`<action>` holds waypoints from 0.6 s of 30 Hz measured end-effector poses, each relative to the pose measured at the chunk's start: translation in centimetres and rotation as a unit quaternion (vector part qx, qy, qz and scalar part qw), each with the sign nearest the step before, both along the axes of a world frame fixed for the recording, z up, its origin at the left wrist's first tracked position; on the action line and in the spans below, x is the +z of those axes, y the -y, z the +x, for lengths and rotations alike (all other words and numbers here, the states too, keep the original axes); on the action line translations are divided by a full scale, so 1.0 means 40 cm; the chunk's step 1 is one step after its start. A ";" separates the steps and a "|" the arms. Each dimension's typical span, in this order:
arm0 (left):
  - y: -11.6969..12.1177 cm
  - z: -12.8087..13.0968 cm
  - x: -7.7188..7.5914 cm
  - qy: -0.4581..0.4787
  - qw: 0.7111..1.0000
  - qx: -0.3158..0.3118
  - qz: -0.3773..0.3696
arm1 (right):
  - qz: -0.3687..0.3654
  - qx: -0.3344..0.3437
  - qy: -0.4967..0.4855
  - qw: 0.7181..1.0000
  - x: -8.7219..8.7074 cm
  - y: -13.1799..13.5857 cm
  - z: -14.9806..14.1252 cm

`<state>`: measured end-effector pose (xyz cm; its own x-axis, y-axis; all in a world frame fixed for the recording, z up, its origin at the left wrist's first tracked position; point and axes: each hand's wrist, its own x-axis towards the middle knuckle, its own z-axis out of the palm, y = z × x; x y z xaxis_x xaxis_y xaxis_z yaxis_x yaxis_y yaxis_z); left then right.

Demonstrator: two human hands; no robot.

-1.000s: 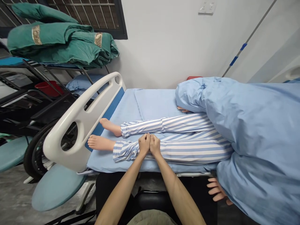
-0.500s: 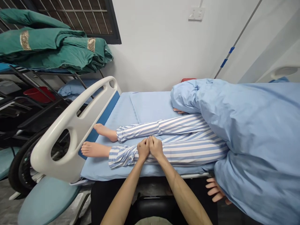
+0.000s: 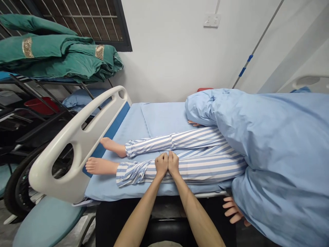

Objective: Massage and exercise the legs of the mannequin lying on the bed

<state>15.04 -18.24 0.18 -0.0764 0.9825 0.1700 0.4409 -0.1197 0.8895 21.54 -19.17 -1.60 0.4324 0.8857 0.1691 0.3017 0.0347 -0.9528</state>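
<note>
A lifelike patient manikin lies on a hospital bed, dressed in blue-and-white striped pyjamas [image 3: 195, 168], with bare feet [image 3: 100, 166] towards the footboard. My left hand [image 3: 161, 165] and my right hand [image 3: 173, 164] sit side by side on the near shin, fingers curled into the striped trouser cloth. A blue quilt [image 3: 277, 144] hides the body from the thighs up. The manikin's near hand [image 3: 232, 210] sticks out below the quilt past the mattress edge, and its far hand [image 3: 193, 123] shows by the far thigh.
A white bed footboard [image 3: 74, 154] stands left of the feet. Green folded quilts [image 3: 56, 56] lie on a metal rack, above a red basin [image 3: 38, 104] and a blue pillow [image 3: 82, 99]. A teal stool seat [image 3: 46, 223] and a black wheel [image 3: 15, 188] stand low at left.
My hands have slid along the shin towards the quilt, away from the trouser cuff. The whole view has shifted, with the bed lower and further left.
</note>
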 end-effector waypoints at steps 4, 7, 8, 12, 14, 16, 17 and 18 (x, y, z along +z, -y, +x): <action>0.001 0.007 -0.014 -0.046 0.999 -0.001 -0.007 | -0.009 0.018 0.038 0.999 0.024 0.007 0.020; 0.000 0.007 -0.018 -0.074 0.997 -0.007 -0.015 | -0.022 0.046 0.144 0.988 0.035 0.024 0.047; 0.001 0.008 -0.019 -0.084 0.996 -0.004 -0.017 | -0.032 0.051 0.174 0.983 0.034 0.031 0.055; 0.005 0.009 -0.017 -0.099 0.995 -0.003 -0.009 | -0.089 0.039 0.252 0.963 0.014 0.048 0.067; 0.003 0.010 -0.010 -0.088 0.996 -0.008 -0.016 | -0.096 0.025 0.256 0.962 0.003 0.048 0.064; -0.001 0.018 0.001 -0.066 0.997 -0.019 -0.034 | -0.076 0.018 0.234 0.969 -0.003 0.045 0.065; -0.003 0.025 0.007 -0.052 0.997 -0.029 -0.039 | -0.059 0.018 0.213 0.975 -0.004 0.043 0.068; -0.005 0.034 0.013 -0.038 0.998 -0.041 -0.039 | -0.039 0.018 0.187 0.981 -0.005 0.040 0.073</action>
